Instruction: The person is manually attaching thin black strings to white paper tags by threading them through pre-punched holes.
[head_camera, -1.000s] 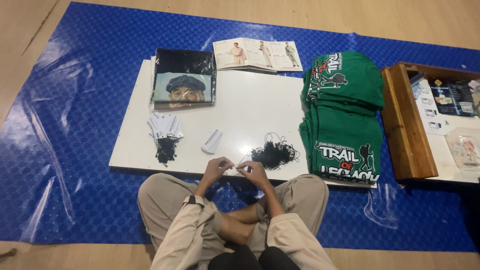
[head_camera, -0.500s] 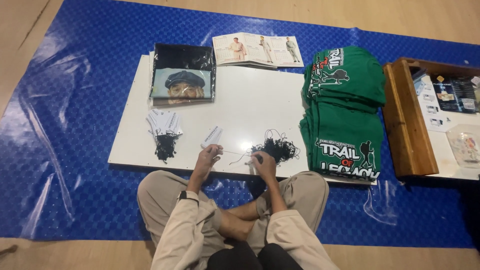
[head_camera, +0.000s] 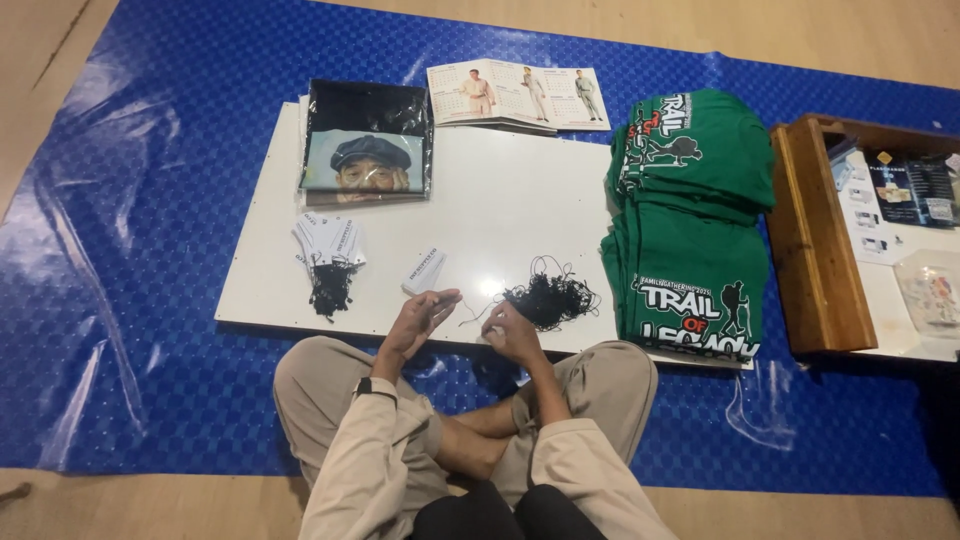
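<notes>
Both hands work one thin black string (head_camera: 468, 312): left hand (head_camera: 418, 322) pinches its end, right hand (head_camera: 512, 332) pins the other end just below the tangle of black strings (head_camera: 550, 298), keeping it taut. Just above my left grip lies a single white tag (head_camera: 425, 270); further left, the finished tags (head_camera: 328, 245) sit on the white board (head_camera: 500, 200).

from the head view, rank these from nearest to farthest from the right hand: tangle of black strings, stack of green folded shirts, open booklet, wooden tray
1. The tangle of black strings, just beyond the right hand on the white board.
2. The stack of green folded shirts, further to its right.
3. The open booklet and the wooden tray, at the board's far edge and past the shirts: too close to call.
</notes>
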